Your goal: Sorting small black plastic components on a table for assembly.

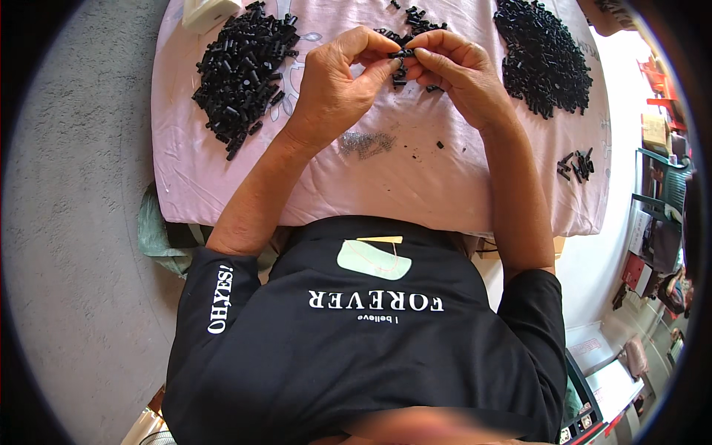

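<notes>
Above the far middle of the table my left hand (337,89) and my right hand (463,73) meet fingertip to fingertip. Both pinch a small black plastic part (403,53); whether it is one piece or two joined pieces I cannot tell. Just beyond and partly behind the fingers lies a small heap of black parts (417,19). To the left of my left hand is a big pile of short black cylindrical pieces (245,74). Another large pile of small black pieces (545,63) sits to the right of my right hand. Tiny silvery metal bits (367,144) lie spread between my forearms.
A pink cloth (437,196) covers the table. Several loose black pieces (577,165) lie near its right edge, and a white object (209,13) stands at the far left. Shelves with mixed goods (660,193) are off to the right.
</notes>
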`<state>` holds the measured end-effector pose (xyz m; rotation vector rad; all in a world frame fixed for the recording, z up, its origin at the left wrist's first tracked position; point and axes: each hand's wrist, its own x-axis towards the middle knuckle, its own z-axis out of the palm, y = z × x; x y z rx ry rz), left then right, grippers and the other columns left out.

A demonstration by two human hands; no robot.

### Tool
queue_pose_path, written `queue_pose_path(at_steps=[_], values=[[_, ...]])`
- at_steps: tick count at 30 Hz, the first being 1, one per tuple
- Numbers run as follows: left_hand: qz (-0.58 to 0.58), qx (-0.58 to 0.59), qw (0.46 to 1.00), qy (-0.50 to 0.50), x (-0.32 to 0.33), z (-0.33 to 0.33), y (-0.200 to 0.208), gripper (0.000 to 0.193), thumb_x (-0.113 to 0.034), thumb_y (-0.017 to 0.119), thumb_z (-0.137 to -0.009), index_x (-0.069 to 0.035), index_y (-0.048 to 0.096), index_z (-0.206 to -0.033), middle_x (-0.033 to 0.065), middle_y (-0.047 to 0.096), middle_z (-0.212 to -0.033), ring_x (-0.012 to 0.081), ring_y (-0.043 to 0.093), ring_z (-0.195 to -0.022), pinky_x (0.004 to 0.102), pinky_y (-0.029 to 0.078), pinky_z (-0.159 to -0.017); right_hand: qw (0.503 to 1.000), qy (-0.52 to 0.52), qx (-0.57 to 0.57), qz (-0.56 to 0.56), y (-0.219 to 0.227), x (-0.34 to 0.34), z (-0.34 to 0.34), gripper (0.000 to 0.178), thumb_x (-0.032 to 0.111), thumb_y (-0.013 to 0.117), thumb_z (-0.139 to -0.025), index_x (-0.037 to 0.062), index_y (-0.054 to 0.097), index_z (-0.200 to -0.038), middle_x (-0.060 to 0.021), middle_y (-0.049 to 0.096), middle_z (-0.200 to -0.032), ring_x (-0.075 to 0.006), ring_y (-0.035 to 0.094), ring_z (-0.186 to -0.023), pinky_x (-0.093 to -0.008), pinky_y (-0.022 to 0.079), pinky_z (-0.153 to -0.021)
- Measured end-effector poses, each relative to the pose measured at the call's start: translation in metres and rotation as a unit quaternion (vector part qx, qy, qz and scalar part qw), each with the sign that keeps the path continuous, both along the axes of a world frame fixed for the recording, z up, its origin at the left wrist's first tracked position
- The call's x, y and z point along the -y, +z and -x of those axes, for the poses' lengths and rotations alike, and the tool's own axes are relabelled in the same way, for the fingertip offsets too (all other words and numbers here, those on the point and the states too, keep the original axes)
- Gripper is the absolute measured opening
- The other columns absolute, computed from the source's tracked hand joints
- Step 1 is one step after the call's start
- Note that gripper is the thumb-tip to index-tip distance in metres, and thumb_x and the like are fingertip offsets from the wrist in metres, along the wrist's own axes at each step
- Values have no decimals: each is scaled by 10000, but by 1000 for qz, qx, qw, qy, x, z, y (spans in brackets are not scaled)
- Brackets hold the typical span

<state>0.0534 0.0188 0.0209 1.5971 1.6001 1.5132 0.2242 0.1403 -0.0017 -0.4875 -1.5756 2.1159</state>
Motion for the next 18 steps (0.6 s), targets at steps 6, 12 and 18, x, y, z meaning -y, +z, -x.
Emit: queue_pose_path(at_steps=[6, 12, 18], values=[[29, -13, 999, -23, 2, 2, 1, 129, 17, 698, -908, 12, 673, -1034, 40, 706, -960, 87, 673, -899, 228, 550, -848, 1000, 2, 8, -3, 1, 0, 0, 224, 184, 616, -1008, 42, 648, -1178, -41, 714, -1002, -99, 689, -889, -223, 550, -804], [48, 31, 998, -8, 4, 1, -2, 123, -21, 720, -899, 5, 693, -1017, 49, 721, -919, 91, 680, -857, 233, 553, -806, 1000, -14, -4, 7, 2, 4, 3, 175, 146, 626, -997, 17, 667, -1108, -62, 723, -979, -103, 702, -863, -221, 569, -791], [52, 26, 998, 17, 5, 1, -2, 106, -37, 740, -878, 1, 713, -973, 64, 737, -852, 96, 688, -773, 240, 559, -719, 999, -29, -2, -30, -1, 5, 6, 161, 115, 624, -995, 5, 665, -1105, -70, 719, -961, -110, 705, -861, -232, 579, -785]])
